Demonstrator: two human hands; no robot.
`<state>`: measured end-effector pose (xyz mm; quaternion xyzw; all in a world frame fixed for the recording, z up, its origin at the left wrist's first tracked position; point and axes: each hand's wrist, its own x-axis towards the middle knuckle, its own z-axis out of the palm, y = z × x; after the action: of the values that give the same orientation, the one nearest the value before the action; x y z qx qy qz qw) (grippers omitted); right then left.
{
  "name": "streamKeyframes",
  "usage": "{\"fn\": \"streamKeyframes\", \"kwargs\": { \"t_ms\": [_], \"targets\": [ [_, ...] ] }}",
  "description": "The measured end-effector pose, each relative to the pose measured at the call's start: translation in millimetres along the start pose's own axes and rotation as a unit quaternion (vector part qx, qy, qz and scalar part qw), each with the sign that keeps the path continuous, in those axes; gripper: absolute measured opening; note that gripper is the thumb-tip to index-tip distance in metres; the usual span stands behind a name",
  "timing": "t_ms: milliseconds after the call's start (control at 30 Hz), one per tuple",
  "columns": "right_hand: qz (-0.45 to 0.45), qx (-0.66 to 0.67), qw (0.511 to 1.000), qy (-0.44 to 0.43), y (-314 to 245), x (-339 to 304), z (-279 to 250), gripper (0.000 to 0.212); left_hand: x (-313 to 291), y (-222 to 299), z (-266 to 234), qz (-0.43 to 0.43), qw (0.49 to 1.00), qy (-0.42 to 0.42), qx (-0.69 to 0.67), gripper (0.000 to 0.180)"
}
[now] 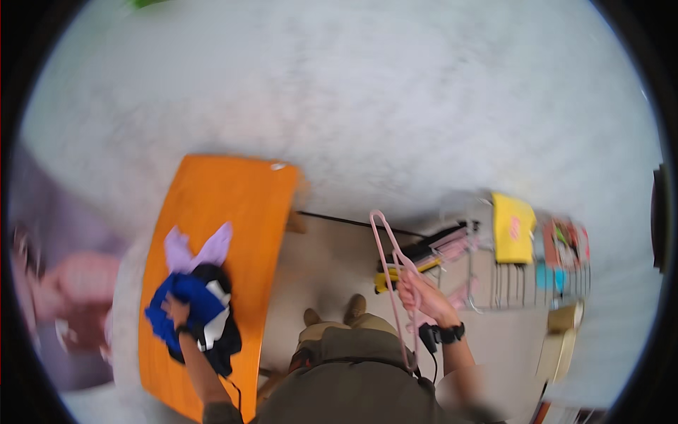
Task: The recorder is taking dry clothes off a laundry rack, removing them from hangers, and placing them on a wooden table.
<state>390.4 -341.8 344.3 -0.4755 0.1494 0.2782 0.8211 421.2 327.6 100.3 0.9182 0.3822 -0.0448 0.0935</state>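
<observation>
My right hand (pixel 417 291) is closed around a pink clothes hanger (pixel 385 237), held upright off to the right of my body. At my left, my left hand (pixel 176 309) has its fingers bunched into a blue garment (pixel 194 293) on the orange table (pixel 233 187). The fingertips are partly hidden in the cloth. Under and beside the blue garment lie a black garment (pixel 224 346) and a white piece of cloth (pixel 215 321). A lilac garment (pixel 212 251) sticks out of the pile's far side.
To the right, a metal wire rack (pixel 505 283) stands near several black, pink and yellow hangers (pixel 441 251). A yellow cloth or bag (pixel 514 230) and a red patterned item (pixel 565 244) are on the rack. A small whitish thing (pixel 277 166) lies at the table's far corner.
</observation>
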Motion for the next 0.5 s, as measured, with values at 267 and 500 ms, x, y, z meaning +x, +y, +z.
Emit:
{"fn": "streamKeyframes", "kwargs": {
  "t_ms": [267,500],
  "targets": [
    [-0.195,0.244,0.932,0.187,7,-18,-59,0.028,-128,185,16,0.311,0.945,-0.029,-0.095,0.075],
    [-0.234,0.356,0.874,0.234,66,-8,-116,0.028,-254,299,46,0.478,0.838,-0.250,-0.078,0.052]
  ]
}}
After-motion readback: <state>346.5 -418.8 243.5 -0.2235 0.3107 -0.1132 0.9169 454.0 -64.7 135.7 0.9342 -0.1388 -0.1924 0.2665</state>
